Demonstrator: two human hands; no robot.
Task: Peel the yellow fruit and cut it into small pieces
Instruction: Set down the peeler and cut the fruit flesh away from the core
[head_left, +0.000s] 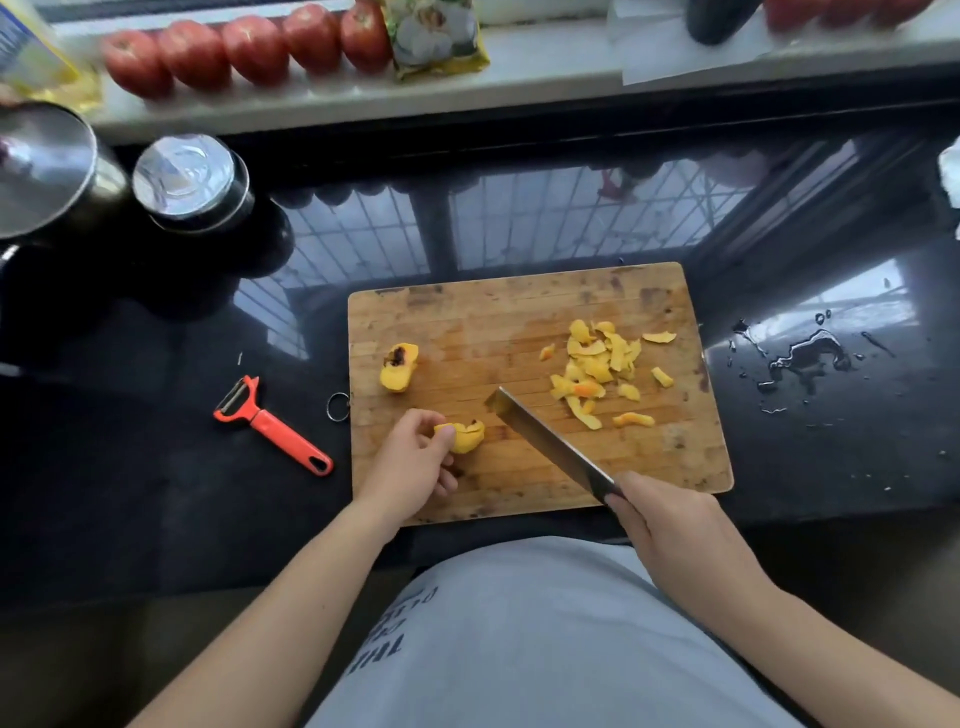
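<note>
1. Head view: a wooden cutting board (519, 312) lies on the dark, glossy bench (156, 519).
2. On the board's near left part, the left hand (410, 462) pinches a peeled yellow fruit piece (467, 436) with curled fingertips.
3. A second fruit piece (398, 367), pit showing, sits further back by the left edge.
4. The right hand (670, 530) grips the knife (550, 441), blade angled beside the held piece.
5. Yellow peelings (602, 369) lie heaped on the board's right.
6. An orange peeler (270, 423) rests on the bench, left of the board.
</note>
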